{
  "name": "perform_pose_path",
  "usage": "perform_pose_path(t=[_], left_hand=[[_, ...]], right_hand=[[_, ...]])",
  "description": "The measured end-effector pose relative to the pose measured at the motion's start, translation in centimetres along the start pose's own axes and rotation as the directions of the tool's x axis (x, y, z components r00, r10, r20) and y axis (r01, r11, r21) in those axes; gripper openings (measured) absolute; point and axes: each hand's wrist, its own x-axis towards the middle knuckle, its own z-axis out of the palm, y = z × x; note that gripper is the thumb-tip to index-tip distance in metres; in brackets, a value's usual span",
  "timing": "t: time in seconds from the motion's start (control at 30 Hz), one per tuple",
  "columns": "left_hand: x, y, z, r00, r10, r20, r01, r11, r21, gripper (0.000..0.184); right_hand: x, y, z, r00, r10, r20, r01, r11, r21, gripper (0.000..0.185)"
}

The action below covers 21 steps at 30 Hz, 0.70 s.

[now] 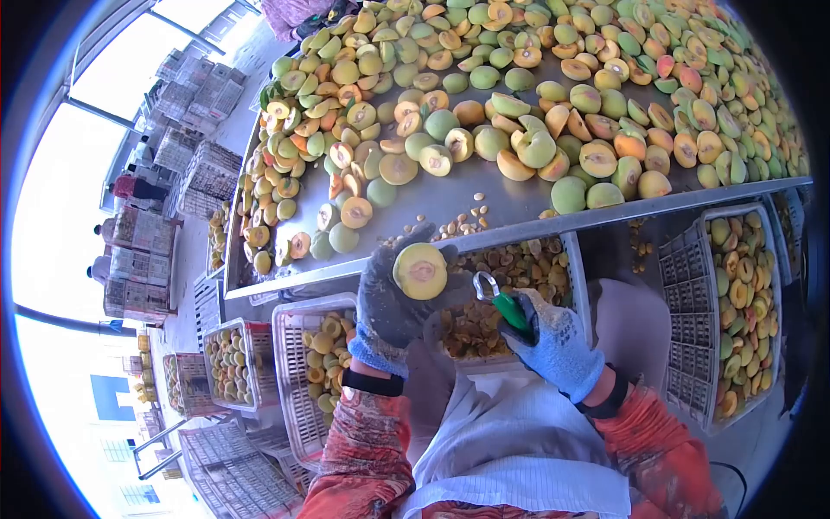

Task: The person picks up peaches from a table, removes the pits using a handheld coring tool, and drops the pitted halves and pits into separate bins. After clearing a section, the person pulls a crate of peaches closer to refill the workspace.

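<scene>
My left hand (380, 298), in a dark-palmed glove with a blue cuff, holds a peach half (420, 271) with its cut face turned up. The middle of that face is pinkish; whether the stone is still in it I cannot tell. In my right hand (558, 337), also gloved, is a pitting tool (508, 310) with a green handle and a metal loop at its tip. The loop points up and left, a little to the right of the peach half and apart from it. Both hands are in front of the metal table's front edge (510, 233).
Many peach halves (536, 147) cover the metal table (415, 212), with loose stones (462, 227) near its edge. Below, a crate (581, 290) of brownish scraps sits between my knees. Crates of peaches stand left (290, 381) and right (692, 320). Stacked crates (138, 251) and people are farther left.
</scene>
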Motion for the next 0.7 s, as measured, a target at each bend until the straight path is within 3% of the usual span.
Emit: perform_pose_path(t=[0.03,0.07,0.13,0.3,0.37,0.47,0.5,0.57,0.6,0.63,0.7], left_hand=[[-1.1,-0.6,0.6,0.979,-0.177,0.098,0.202,0.811,-0.549,0.052],[-1.6,-1.3,1.0,0.979,-0.17,0.108,0.201,0.806,-0.557,0.052],[-2.5,-2.4,1.9,0.975,-0.22,0.011,0.204,0.886,-0.417,0.049],[-4.5,-2.7,4.2,0.994,-0.109,-0.002,0.099,0.907,-0.408,0.041],[-5.7,-1.9,5.3,0.992,0.123,-0.014,-0.124,0.989,-0.079,0.036],[-7.4,-0.4,6.6,0.977,0.193,-0.086,-0.194,0.981,0.0,0.032],[-7.5,-0.8,6.5,0.978,0.192,-0.086,-0.192,0.981,-0.001,0.032],[-7.7,-2.3,5.9,0.88,0.437,-0.186,-0.355,0.865,0.354,0.028],[-8.0,-3.1,5.8,0.694,0.719,0.03,-0.601,0.557,0.573,0.027],[-8.0,-3.4,5.9,0.69,0.723,0.032,-0.607,0.554,0.57,0.027],[-8.0,-3.7,6.2,0.856,0.472,-0.211,-0.423,0.874,0.238,0.029]], right_hand=[[0.1,-1.0,-0.3,1.0,-0.003,0.001,0.003,1.0,-0.016,0.037],[0.0,-1.9,-0.6,0.999,-0.028,0.03,0.032,0.99,-0.136,0.04],[-0.4,-3.3,-1.2,0.994,-0.071,0.086,0.094,0.947,-0.308,0.047],[-2.8,-4.9,-1.3,0.993,-0.098,0.072,0.119,0.904,-0.41,0.049],[-3.4,-5.0,-1.0,0.993,-0.1,0.067,0.119,0.894,-0.432,0.05],[-4.3,-5.2,-0.8,0.991,-0.033,0.132,0.092,0.878,-0.47,0.051],[-4.7,-5.5,-0.6,0.985,-0.032,0.168,0.096,0.916,-0.388,0.05],[-5.8,-6.4,0.2,0.978,-0.022,0.207,0.085,0.95,-0.3,0.049],[-6.2,-7.0,0.5,0.986,0.026,0.164,0.0,0.987,-0.16,0.046],[-6.1,-7.3,0.4,0.99,0.072,0.124,-0.071,0.997,-0.018,0.044],[-5.7,-7.0,0.0,0.988,0.052,0.142,-0.064,0.995,0.079,0.044]])
